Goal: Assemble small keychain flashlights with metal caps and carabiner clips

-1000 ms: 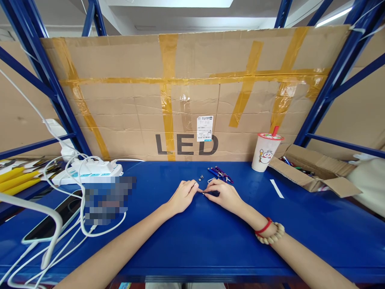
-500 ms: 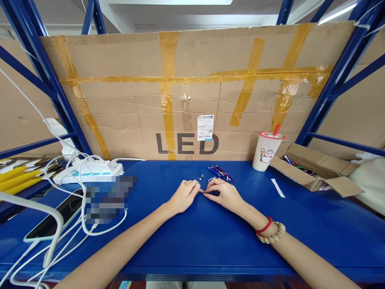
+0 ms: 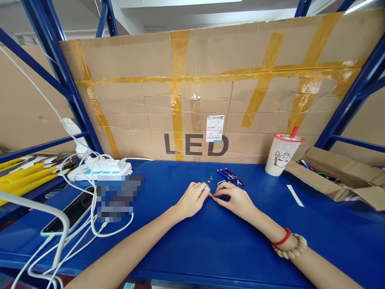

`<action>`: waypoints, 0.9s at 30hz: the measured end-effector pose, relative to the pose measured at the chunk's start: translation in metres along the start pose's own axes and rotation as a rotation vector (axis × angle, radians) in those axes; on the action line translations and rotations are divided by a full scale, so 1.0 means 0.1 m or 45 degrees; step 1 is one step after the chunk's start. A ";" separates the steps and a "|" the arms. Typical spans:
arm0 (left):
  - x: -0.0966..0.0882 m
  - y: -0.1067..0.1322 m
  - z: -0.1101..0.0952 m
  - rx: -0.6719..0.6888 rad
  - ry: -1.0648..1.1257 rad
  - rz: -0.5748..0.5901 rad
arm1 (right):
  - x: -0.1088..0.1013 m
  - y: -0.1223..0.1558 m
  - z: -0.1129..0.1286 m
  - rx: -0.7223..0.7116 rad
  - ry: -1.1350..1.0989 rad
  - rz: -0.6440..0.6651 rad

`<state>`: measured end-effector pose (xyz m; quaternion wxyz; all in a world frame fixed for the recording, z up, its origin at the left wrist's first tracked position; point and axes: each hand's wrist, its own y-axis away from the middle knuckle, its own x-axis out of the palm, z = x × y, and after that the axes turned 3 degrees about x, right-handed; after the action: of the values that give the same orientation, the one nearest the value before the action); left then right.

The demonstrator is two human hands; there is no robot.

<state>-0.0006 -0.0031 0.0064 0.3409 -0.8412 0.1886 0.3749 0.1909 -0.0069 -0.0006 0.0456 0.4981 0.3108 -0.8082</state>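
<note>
My left hand (image 3: 194, 197) rests on the blue table (image 3: 210, 249) with its fingers curled, pinching a tiny item against the fingertips of my right hand (image 3: 236, 198). The right hand is also curled in a pinch, and the two hands meet at the fingertips. The item between them is too small to name. Just beyond the hands lie two small metal pieces (image 3: 209, 179), a thin wire loop (image 3: 221, 183) and a small bunch of blue and purple pens (image 3: 231, 175).
A taped cardboard sheet marked LED (image 3: 195, 144) stands at the back. A lidded cup with a red straw (image 3: 282, 154) and an open carton of pens (image 3: 337, 176) sit right. A power strip (image 3: 100, 170), white cables (image 3: 81, 224) and a phone (image 3: 67, 212) lie left.
The hands stay joined at the fingertips in the same pinch. The view has shifted, so everything sits slightly further right and lower in the picture.
</note>
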 end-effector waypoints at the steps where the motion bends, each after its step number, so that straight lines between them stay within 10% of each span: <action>1: 0.00 0.00 0.00 0.005 0.005 0.007 | 0.00 0.00 0.00 0.003 0.003 -0.002; 27: 0.00 0.01 -0.03 0.063 -0.101 0.039 | -0.03 0.01 0.03 -0.028 0.072 0.008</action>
<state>0.0000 -0.0058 0.0077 0.3632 -0.8141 0.1970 0.4082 0.1903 -0.0097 0.0028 0.0449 0.5212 0.3191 -0.7903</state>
